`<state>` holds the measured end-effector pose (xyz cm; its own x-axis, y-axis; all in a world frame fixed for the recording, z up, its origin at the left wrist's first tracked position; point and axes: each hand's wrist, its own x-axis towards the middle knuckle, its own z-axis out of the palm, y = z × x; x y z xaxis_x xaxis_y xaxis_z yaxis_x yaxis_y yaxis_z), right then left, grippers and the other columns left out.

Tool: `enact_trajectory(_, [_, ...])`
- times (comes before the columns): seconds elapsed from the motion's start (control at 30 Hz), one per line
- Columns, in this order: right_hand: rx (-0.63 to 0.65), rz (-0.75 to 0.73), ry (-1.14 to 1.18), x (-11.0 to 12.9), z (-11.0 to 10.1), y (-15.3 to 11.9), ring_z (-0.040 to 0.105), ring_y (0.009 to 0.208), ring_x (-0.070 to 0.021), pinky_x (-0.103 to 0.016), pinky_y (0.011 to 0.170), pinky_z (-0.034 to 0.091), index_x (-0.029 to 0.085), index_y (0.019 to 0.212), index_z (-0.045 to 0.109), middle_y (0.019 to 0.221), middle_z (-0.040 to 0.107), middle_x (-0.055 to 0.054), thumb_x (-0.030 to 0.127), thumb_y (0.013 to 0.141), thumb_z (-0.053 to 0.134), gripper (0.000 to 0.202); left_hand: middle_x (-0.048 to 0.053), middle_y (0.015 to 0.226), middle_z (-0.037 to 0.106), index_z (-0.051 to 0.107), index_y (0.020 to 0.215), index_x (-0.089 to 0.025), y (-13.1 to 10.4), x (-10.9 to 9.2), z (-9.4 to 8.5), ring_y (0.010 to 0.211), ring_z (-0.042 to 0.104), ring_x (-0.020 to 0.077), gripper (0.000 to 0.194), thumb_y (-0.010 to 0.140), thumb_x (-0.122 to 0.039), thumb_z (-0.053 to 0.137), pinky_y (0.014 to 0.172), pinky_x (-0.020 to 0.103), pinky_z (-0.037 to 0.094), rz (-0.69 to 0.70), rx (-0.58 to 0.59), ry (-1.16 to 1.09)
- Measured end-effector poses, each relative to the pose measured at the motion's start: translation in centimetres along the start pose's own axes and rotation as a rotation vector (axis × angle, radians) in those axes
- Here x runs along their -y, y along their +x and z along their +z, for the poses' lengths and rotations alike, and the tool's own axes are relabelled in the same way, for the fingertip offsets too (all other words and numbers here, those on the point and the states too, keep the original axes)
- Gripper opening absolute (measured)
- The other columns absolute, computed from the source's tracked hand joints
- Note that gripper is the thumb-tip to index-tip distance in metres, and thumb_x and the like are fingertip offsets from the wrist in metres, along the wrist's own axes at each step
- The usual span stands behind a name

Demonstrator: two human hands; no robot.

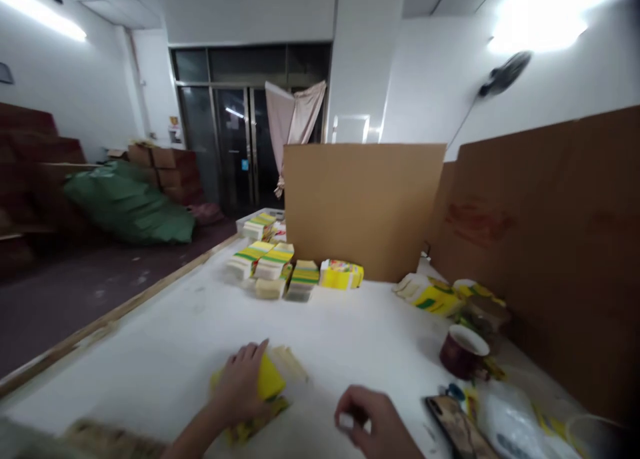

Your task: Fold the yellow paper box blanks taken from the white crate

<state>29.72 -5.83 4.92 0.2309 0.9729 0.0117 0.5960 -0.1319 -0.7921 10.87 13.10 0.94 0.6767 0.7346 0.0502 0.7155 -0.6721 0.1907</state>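
Note:
My left hand point(240, 387) lies over a yellow packet point(271, 377), fingers wrapped over its far side. More yellow and green printed pieces point(257, 424) show under the hand. Just beyond them is a small pale stack point(291, 363), blurred. To the right, over the white table point(330, 339), my right hand point(375, 419) is closed, thumb and forefinger curled together. Something small and white shows at its fingertips, too blurred to name.
Stacks of yellow-green cards point(274, 261) and a yellow packet point(342, 274) stand before a cardboard panel point(365, 212). At right are yellow packaging point(433, 295), a dark red mug point(463, 353), a phone point(457, 427) and clear plastic point(510, 415). A wooden edge point(125, 307) borders the left.

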Motion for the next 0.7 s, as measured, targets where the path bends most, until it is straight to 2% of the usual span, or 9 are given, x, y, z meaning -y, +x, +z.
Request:
enact_trajectory(0.07, [-0.014,0.01,0.088,-0.3,0.5,1.5,0.053,0.056,-0.0119,-0.022,0.053,0.04,0.017,0.07,0.059,0.058,0.058,0.002,0.007,0.073,0.048,0.015,0.016,0.118,0.049,0.034,0.131,-0.01,0.1,0.1,-0.1,0.105,0.044,0.0311,0.103,0.045,-0.059,0.063,0.09,0.041,0.034,0.002,0.011,0.021])
enact_trajectory(0.17, [0.017,-0.026,0.093,-1.2,0.9,2.9,0.051,0.055,-0.0114,-0.022,0.052,0.037,0.017,0.073,0.059,0.058,0.056,0.002,0.01,0.072,0.047,0.014,0.014,0.117,0.049,0.033,0.131,-0.013,0.2,0.4,0.2,0.103,0.044,0.0301,0.104,0.043,-0.06,0.065,0.088,0.04,0.034,0.02,0.002,0.045])
enact_trajectory(0.3, [-0.032,-0.07,0.005,-2.5,1.5,4.0,0.047,0.056,-0.0121,-0.023,0.054,0.037,0.019,0.082,0.061,0.059,0.052,0.003,0.014,0.072,0.051,0.015,0.013,0.115,0.048,0.032,0.13,-0.014,0.2,0.6,0.6,0.102,0.044,0.0298,0.105,0.041,-0.058,0.067,0.087,0.04,0.034,0.032,0.003,0.064])
enact_trajectory(0.4, [-0.095,-0.119,-0.02,-2.9,2.2,4.8,0.05,0.061,-0.0128,-0.025,0.059,0.041,0.019,0.087,0.06,0.068,0.055,0.001,0.012,0.074,0.05,0.018,0.014,0.116,0.048,0.03,0.13,-0.015,0.3,0.6,0.6,0.103,0.043,0.0303,0.105,0.041,-0.056,0.068,0.086,0.04,0.034,0.033,0.007,0.081])
enact_trajectory(0.5, [-0.124,-0.19,-0.055,-2.8,3.2,5.6,0.054,0.067,-0.0128,-0.027,0.067,0.045,0.02,0.095,0.059,0.086,0.058,-0.003,0.009,0.075,0.048,0.025,0.013,0.116,0.047,0.029,0.13,-0.017,0.3,0.5,0.4,0.104,0.043,0.0306,0.104,0.042,-0.058,0.067,0.086,0.04,0.034,0.029,0.011,0.092])
enact_trajectory(0.63, [-0.11,-0.274,-0.217,-2.8,4.8,6.6,0.053,0.092,-0.0173,-0.03,0.08,0.045,0.02,0.107,0.056,0.1,0.055,-0.006,0.002,0.072,0.047,0.04,0.013,0.116,0.047,0.028,0.129,-0.017,0.2,0.3,0.2,0.104,0.043,0.0306,0.102,0.043,-0.058,0.067,0.088,0.04,0.033,0.031,0.024,0.096])
enact_trajectory(0.7, [-0.109,-0.307,-0.316,-3.0,5.6,7.0,0.051,0.097,-0.0184,-0.03,0.082,0.045,0.019,0.108,0.057,0.101,0.055,-0.007,0.0,0.071,0.047,0.043,0.013,0.117,0.046,0.028,0.129,-0.017,0.2,0.3,0.2,0.104,0.043,0.0305,0.102,0.044,-0.057,0.068,0.088,0.04,0.033,0.032,0.027,0.1])
